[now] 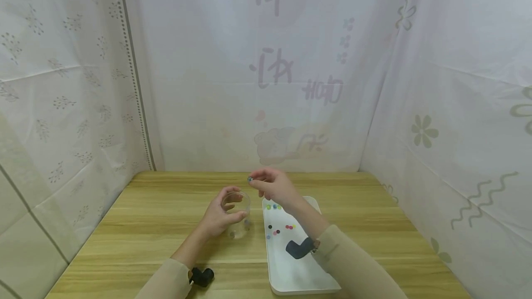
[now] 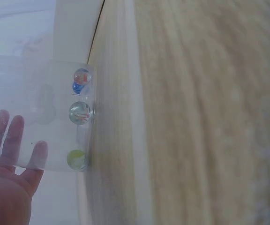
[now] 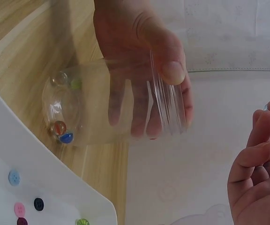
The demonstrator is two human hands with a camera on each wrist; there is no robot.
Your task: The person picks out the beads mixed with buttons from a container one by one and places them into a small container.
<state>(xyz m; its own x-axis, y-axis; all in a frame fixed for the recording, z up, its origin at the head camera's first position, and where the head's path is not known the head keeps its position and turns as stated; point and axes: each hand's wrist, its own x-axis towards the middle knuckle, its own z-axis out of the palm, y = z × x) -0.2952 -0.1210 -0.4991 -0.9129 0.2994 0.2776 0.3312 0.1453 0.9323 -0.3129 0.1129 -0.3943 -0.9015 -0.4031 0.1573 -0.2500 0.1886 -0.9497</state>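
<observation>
My left hand [image 1: 217,217] grips a clear plastic cup [image 1: 238,229] standing on the table, fingers round its far side and thumb near the rim. Glass marbles lie at the bottom of the cup, among them an orange one [image 3: 59,127], a blue one [image 3: 66,137] and a yellow-green one [image 2: 76,160]. Above and to the right of the cup's rim, my right hand [image 1: 274,187] pinches a small bluish marble [image 1: 250,179] between thumb and fingertips. In the right wrist view the fingers mostly hide that marble.
A white tray [image 1: 293,273] lies right of the cup, partly under my right forearm. It holds several small buttons, including a light blue one [image 3: 14,177] and a black one [image 3: 39,204], plus marbles such as a green one [image 1: 269,207]. Pale curtains [image 1: 199,82] surround the wooden table [image 1: 137,225].
</observation>
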